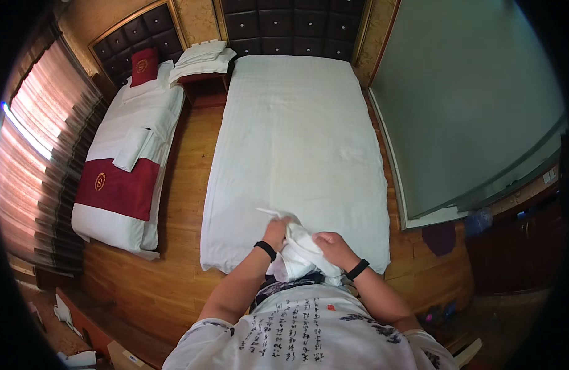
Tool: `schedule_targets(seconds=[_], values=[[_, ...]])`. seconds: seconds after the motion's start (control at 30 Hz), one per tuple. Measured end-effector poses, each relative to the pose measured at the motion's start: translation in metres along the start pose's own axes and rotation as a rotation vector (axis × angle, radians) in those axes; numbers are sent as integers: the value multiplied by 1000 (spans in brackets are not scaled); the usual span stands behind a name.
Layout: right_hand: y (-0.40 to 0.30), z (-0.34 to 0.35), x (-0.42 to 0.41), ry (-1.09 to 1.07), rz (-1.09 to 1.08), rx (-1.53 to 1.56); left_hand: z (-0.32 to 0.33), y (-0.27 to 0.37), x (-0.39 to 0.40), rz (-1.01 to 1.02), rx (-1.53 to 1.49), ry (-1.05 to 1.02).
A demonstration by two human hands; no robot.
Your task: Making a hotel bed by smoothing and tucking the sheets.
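Note:
A bunched white cloth point(305, 247) hangs between my two hands, close to my waist and over the foot of the larger bed. My left hand point(276, 232) grips it near its upper left part, where a blurred tip of fabric sticks out to the left. On the cloth's right side my right hand point(334, 249) is closed on an edge. Both wrists wear black bands. The larger bed's white sheet point(298, 138) lies spread in front of me, with slight creases. Folds hide part of my left fingers.
A smaller bed point(127, 125) at left bears a red runner point(127, 185), a folded white towel point(133, 149) and a red cushion point(144, 67). White linens point(203, 58) are stacked on the nightstand point(203, 90) between the beds. A frosted glass partition point(465, 101) borders the right side.

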State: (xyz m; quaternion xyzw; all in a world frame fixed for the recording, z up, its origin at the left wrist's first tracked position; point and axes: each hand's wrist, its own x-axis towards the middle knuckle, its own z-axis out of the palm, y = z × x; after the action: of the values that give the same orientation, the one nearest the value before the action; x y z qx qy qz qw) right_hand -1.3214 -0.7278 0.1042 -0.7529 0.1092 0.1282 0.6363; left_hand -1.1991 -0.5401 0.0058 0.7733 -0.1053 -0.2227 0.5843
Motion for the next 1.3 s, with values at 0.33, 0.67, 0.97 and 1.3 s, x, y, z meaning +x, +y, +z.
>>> schedule_targets(seconds=[0.33, 0.67, 0.97, 1.3], values=[[-13, -145, 6, 626, -134, 1107, -134, 133, -29, 191, -1094, 590], [41, -200, -4, 846, -224, 1020, -217, 69, -82, 303, -983, 704], [78, -193, -40, 649, -172, 1106, -189, -8, -144, 62, -1331, 810], [128, -202, -13, 593, 186, 993, -207, -52, -98, -54, -1322, 803]])
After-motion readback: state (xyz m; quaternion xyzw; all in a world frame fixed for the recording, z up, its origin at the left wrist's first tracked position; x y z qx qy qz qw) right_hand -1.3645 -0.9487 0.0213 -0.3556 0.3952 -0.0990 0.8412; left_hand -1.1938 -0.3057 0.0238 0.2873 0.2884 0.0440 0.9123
